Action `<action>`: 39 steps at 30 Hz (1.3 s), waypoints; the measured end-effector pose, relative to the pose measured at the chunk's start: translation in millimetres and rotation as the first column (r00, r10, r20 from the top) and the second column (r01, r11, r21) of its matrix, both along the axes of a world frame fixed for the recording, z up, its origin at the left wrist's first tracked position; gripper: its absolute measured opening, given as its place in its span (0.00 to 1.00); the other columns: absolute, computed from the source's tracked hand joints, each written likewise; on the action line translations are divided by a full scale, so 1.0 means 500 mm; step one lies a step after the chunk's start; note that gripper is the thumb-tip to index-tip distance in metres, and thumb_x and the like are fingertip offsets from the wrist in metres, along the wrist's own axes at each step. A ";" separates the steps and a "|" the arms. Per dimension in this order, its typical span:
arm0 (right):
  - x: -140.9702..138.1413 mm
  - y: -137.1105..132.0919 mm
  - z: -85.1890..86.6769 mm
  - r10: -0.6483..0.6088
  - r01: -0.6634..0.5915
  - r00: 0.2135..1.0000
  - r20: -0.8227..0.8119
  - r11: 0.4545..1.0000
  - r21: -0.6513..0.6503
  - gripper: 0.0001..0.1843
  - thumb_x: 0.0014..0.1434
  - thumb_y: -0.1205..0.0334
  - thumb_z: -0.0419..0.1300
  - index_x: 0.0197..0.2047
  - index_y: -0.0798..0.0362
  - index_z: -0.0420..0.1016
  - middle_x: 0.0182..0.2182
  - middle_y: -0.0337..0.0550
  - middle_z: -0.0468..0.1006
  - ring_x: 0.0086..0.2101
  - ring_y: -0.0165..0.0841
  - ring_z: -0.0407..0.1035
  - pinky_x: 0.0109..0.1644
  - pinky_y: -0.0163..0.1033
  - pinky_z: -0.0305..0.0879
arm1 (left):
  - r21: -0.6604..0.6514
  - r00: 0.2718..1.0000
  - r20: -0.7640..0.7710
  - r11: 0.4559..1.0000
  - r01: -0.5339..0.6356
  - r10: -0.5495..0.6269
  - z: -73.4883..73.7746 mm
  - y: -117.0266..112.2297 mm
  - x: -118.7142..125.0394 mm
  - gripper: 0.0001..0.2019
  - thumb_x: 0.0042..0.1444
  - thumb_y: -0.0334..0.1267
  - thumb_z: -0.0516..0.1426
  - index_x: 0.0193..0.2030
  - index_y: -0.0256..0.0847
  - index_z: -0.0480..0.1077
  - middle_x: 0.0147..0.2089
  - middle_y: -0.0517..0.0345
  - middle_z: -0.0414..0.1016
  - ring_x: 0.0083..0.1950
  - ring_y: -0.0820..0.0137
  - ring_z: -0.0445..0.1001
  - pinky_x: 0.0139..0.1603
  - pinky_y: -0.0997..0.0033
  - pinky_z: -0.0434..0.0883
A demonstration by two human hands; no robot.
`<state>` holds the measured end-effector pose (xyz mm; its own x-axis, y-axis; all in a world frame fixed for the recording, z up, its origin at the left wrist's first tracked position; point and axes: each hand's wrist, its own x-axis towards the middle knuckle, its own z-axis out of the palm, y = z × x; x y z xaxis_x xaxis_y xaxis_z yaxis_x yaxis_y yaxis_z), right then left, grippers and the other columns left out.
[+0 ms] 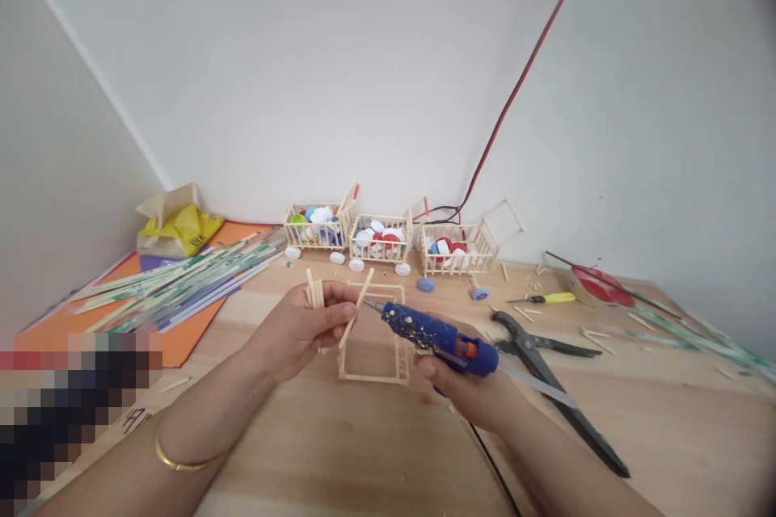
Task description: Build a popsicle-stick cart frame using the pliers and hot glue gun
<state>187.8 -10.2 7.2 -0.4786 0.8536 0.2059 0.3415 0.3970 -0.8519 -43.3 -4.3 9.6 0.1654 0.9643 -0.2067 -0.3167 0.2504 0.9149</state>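
My left hand (306,323) is closed around several short wooden sticks (316,292) and pinches one more stick (364,300) between thumb and finger, tilted up to the right. My right hand (464,388) grips a blue glue gun (436,333), its metal nozzle close to the pinched stick; whether they touch I cannot tell. A clear glue stick (537,384) sticks out of the gun's back end. Under and behind both hands lies an open rectangular wooden stick frame (376,378), partly hidden by the left hand and the gun.
Small stick carts (316,236), (381,246) and a third cart (457,258) stand along the wall, filled with bottle caps. Large black shears (561,388) and a yellow-handled screwdriver (551,299) lie right. Long sticks (187,283) cover orange sheets (187,351) at left. A cable (497,464) trails frontward.
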 end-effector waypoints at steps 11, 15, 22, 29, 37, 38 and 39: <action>0.000 -0.002 0.001 0.109 -0.107 0.994 0.027 0.993 -0.042 0.14 0.54 0.50 0.58 0.27 0.53 0.64 0.22 0.35 0.63 0.23 0.26 0.57 0.26 0.32 0.54 | 0.004 0.998 0.063 1.000 -0.016 0.016 0.006 0.003 0.002 0.12 0.41 0.37 0.67 0.30 0.34 0.72 0.20 0.62 0.67 0.21 0.82 0.60 0.17 0.85 0.48; -0.002 -0.003 0.008 0.177 -0.175 0.984 0.029 0.984 -0.043 0.12 0.54 0.52 0.58 0.27 0.52 0.67 0.23 0.36 0.66 0.26 0.29 0.61 0.31 0.34 0.59 | 0.033 0.995 0.103 0.999 0.003 -0.006 0.006 0.004 0.000 0.11 0.43 0.36 0.66 0.30 0.33 0.71 0.20 0.63 0.65 0.21 0.83 0.58 0.17 0.85 0.47; -0.003 0.001 0.003 0.187 -0.187 0.981 0.051 0.982 -0.007 0.15 0.55 0.52 0.59 0.26 0.52 0.63 0.22 0.34 0.62 0.23 0.26 0.55 0.26 0.33 0.53 | 0.055 0.993 0.116 0.998 0.005 -0.012 0.000 0.008 -0.005 0.11 0.45 0.37 0.65 0.31 0.33 0.71 0.21 0.62 0.64 0.21 0.83 0.57 0.17 0.85 0.47; -0.005 0.004 0.003 0.203 -0.204 0.978 0.049 0.979 0.006 0.15 0.54 0.53 0.58 0.26 0.52 0.60 0.22 0.35 0.61 0.23 0.26 0.54 0.25 0.33 0.49 | 0.064 0.993 0.114 0.998 0.016 -0.023 0.004 0.009 -0.006 0.10 0.46 0.37 0.65 0.30 0.33 0.71 0.20 0.64 0.63 0.20 0.83 0.56 0.17 0.85 0.46; -0.006 0.003 0.006 0.190 -0.191 0.979 0.077 0.982 -0.002 0.15 0.54 0.53 0.58 0.25 0.52 0.59 0.21 0.35 0.61 0.23 0.26 0.54 0.25 0.33 0.49 | 0.063 0.992 0.123 0.998 0.010 -0.018 0.000 0.008 -0.008 0.10 0.46 0.36 0.65 0.31 0.33 0.71 0.20 0.64 0.63 0.20 0.83 0.56 0.17 0.85 0.46; -0.006 0.003 0.007 0.187 -0.187 0.979 0.085 0.982 -0.003 0.15 0.54 0.53 0.58 0.24 0.52 0.59 0.21 0.34 0.60 0.22 0.26 0.54 0.25 0.33 0.49 | 0.065 0.992 0.126 0.998 0.011 -0.019 -0.001 0.008 -0.008 0.09 0.46 0.36 0.65 0.31 0.33 0.71 0.20 0.64 0.63 0.21 0.83 0.56 0.17 0.85 0.46; -0.007 0.003 0.008 0.181 -0.181 0.979 0.092 0.983 -0.006 0.15 0.53 0.53 0.58 0.24 0.52 0.59 0.21 0.34 0.60 0.22 0.26 0.54 0.25 0.33 0.49 | 0.067 0.991 0.130 0.998 0.011 -0.019 -0.001 0.008 -0.009 0.09 0.47 0.36 0.65 0.31 0.33 0.71 0.20 0.64 0.63 0.21 0.83 0.57 0.17 0.85 0.46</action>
